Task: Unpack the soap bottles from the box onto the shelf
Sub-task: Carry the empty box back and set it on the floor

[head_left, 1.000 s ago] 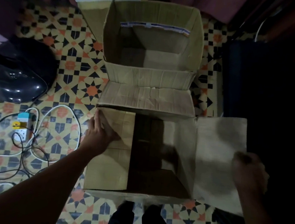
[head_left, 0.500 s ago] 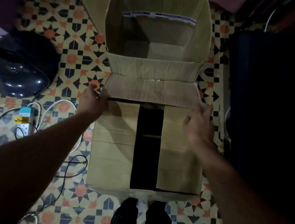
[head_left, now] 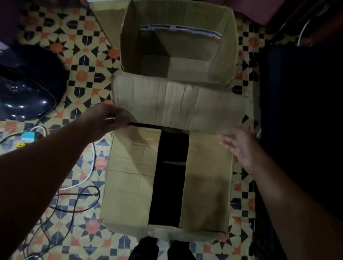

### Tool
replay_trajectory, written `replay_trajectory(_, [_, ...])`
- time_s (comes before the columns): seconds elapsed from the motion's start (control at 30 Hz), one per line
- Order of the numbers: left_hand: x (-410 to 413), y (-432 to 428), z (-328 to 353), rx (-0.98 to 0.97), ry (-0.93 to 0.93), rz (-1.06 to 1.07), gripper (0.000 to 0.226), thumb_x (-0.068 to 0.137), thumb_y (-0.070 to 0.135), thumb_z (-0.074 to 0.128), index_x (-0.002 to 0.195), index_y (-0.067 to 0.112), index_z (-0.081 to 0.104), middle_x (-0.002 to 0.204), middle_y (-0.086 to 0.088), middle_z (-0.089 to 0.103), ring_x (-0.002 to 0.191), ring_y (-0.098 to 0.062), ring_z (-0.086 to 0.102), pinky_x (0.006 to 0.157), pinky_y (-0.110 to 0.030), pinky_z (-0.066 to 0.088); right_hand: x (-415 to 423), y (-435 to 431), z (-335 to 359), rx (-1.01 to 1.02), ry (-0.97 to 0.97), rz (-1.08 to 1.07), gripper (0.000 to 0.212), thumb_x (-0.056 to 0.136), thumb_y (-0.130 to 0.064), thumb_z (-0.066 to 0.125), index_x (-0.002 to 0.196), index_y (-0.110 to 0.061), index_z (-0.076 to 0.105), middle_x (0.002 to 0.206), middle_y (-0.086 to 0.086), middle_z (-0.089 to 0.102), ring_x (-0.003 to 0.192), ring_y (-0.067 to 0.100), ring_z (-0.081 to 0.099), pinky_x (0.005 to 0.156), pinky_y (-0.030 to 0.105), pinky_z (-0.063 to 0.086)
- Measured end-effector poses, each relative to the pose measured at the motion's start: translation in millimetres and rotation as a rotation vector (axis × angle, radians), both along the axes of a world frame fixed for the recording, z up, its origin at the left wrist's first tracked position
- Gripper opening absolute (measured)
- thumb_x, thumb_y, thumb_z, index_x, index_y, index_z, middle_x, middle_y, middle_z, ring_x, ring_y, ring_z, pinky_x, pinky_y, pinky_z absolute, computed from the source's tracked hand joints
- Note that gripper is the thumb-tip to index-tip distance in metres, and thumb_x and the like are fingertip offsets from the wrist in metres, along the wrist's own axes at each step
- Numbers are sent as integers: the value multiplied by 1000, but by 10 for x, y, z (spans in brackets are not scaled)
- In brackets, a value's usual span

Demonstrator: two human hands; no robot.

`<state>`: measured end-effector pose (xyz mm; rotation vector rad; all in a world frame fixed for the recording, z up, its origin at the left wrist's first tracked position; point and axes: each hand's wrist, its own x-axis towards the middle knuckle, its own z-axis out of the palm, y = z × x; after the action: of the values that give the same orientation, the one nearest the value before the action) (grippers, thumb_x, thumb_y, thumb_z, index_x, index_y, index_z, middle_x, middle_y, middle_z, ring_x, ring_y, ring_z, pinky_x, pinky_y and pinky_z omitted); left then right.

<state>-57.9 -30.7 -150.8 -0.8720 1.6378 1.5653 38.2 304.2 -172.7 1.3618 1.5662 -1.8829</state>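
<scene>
A cardboard box [head_left: 130,178] stands on the tiled floor right below me, its two side flaps folded in with a dark gap between them. Its far flap [head_left: 176,107] lies folded outward, away from me. My left hand [head_left: 105,120] grips the far left corner of that flap, fingers curled over its edge. My right hand [head_left: 241,147] hovers with fingers spread over the far right corner of the right side flap. No soap bottles show; the inside of the box is dark.
A second, open cardboard box [head_left: 179,46] stands just beyond. A glossy black object [head_left: 19,93] lies at the left, with a power strip [head_left: 28,137] and tangled cables [head_left: 75,196] on the floor. A dark piece of furniture [head_left: 306,120] fills the right side. My feet [head_left: 162,256] stand at the box's near edge.
The right side flap was swung from open to folded in over the box. Both hands then moved up to the far flap's corners, and my left hand has curled onto its edge.
</scene>
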Motion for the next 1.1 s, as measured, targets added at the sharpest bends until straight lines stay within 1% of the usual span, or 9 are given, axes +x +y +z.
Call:
replay_trajectory(0.13, [29, -162, 156, 110, -116, 325, 46, 99, 46, 45, 116, 4, 55, 115, -22, 62, 106, -37, 65, 83, -44, 58, 69, 107, 183, -304, 49, -505, 37, 101, -24, 44, 127, 2, 50, 125, 22, 60, 113, 36, 60, 104, 48, 48])
replay_trajectory(0.23, [37, -229, 265, -53, -186, -37, 32, 95, 24, 59, 120, 4, 59, 111, -17, 62, 97, -29, 64, 64, -31, 62, 108, 165, 329, -201, -89, 54, 35, 95, -7, 58, 129, -3, 55, 129, 15, 58, 117, 27, 58, 99, 37, 50])
replay_trajectory(0.37, [137, -279, 92, -386, -69, -484, 31, 90, -5, 57, 121, -4, 57, 121, -27, 59, 108, -38, 59, 94, -49, 51, 143, 98, 305, -32, -192, 260, 57, 88, 4, 64, 137, -20, 51, 116, 6, 60, 101, 22, 60, 81, 34, 53])
replay_trajectory(0.57, [470, -217, -170, -751, 368, -746, 56, 91, 18, 67, 136, 11, 35, 111, -12, 62, 89, -27, 61, 67, -34, 51, 356, -132, 51, 610, -71, 479, 65, 87, -20, 73, 143, -22, 42, 133, 7, 58, 109, 19, 56, 78, 32, 45])
replay_trajectory(0.7, [752, -162, -339, -901, 301, -953, 70, 94, 34, 60, 149, 11, 24, 139, -21, 36, 123, -38, 44, 100, -48, 47, 500, -269, -40, 833, -209, 768, 86, 80, -30, 79, 150, -26, 28, 150, 11, 29, 140, 30, 29, 105, 46, 37])
replay_trajectory(0.8, [932, -58, -340, -752, 125, -665, 69, 95, 41, 56, 149, 6, 31, 141, -26, 31, 128, -43, 37, 106, -52, 40, 599, -336, -85, 743, -205, 646, 93, 82, -28, 77, 153, -30, 17, 154, 13, 16, 143, 35, 23, 107, 52, 36])
replay_trajectory(0.9, [1076, -77, -341, -558, 96, -289, 98, 72, 67, 68, 139, 2, 40, 129, -24, 55, 118, -40, 55, 98, -51, 49, 739, -347, -89, 644, -198, 526, 82, 89, -36, 68, 154, -27, 20, 154, 13, 21, 139, 37, 33, 108, 52, 39])
replay_trajectory(1.0, [1214, -52, -239, -355, 128, -113, 75, 86, 53, 66, 139, 7, 40, 120, -12, 61, 105, -28, 64, 85, -41, 55, 957, -381, -72, 605, -195, 465, 72, 94, -45, 58, 154, -22, 25, 153, 15, 27, 138, 36, 36, 109, 50, 39])
replay_trajectory(1.1, [1310, -102, -222, -191, 136, -12, 82, 85, 55, 64, 147, 15, 29, 136, -11, 53, 114, -24, 61, 88, -41, 55, 1223, -438, -55, 517, -105, 367, 68, 97, -50, 51, 154, -21, 27, 156, 12, 29, 142, 31, 31, 114, 44, 30])
